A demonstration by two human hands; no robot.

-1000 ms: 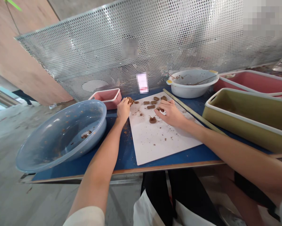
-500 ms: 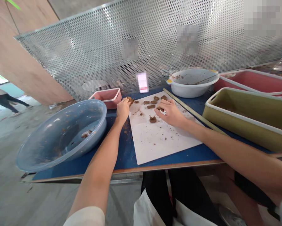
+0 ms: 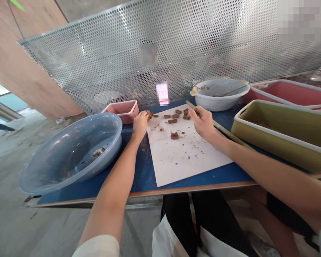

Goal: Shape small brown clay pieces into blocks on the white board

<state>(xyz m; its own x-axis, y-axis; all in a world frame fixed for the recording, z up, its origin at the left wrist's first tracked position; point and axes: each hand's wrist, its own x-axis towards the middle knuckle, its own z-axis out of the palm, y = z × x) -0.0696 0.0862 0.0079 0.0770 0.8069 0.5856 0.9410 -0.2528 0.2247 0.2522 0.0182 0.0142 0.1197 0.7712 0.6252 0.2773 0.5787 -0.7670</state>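
A white board (image 3: 164,164) holds several small brown clay-like pieces, among them short flat bars (image 3: 172,121) and a rounded lump (image 3: 174,135). At the board's far left corner, my left hand (image 3: 140,123) is closed on a crumbly brown clump (image 3: 149,114), which shows past the fingertips. My right hand (image 3: 204,122) is curled closed over the right part of the board. Its thumb side is beside a brown piece (image 3: 186,113); whatever lies inside the fingers is hidden.
A large blue basin (image 3: 69,182) stands left, with a small pink tub (image 3: 135,113) behind it. A long pale stick (image 3: 230,135) runs along the board's right side. Beyond are a white basin (image 3: 216,102), a pink trough (image 3: 289,92) and an olive trough (image 3: 272,142). Perforated metal (image 3: 109,64) rises behind.
My right hand has moved right, away from the bars, and its fingers have curled in. My left hand stays at the clump. The person at the far left has moved mostly out of view.
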